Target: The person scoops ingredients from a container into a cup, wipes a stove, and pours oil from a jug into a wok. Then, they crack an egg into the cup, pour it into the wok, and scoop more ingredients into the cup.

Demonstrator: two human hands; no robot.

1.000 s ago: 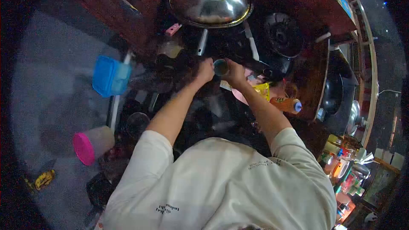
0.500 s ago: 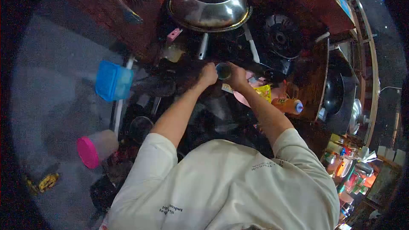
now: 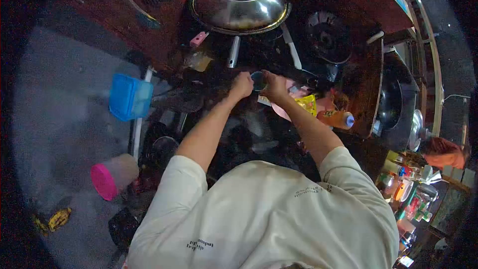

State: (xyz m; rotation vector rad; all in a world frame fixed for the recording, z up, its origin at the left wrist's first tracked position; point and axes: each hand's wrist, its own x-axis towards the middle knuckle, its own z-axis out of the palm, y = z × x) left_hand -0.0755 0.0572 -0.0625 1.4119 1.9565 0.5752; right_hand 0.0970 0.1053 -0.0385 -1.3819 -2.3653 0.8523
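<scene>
Between my two hands is a small round cup (image 3: 257,81), its rim facing up toward me. My left hand (image 3: 242,85) grips it from the left with curled fingers. On the other side, my right hand (image 3: 274,87) closes around it. The cup's contents are too dark to make out. Just beyond it lies the handle of a pan (image 3: 233,52). A pink plate or sheet (image 3: 282,111) and a yellow packet (image 3: 307,103) lie beside my right wrist, with an orange bottle (image 3: 335,119) a little farther right.
A wok with a domed metal lid (image 3: 239,7) stands ahead, near a white-handled knife (image 3: 294,52) and a black burner (image 3: 328,37). To the left are a blue-lidded box (image 3: 130,96), a pink-lidded container (image 3: 113,175) and bananas (image 3: 59,218). Jars and bottles (image 3: 411,189) crowd the right.
Both hands keep hold of the cup in nearly the same place, the right fingers shifting slightly around it. The view moves a little, and a reddish-orange shape appears at far right.
</scene>
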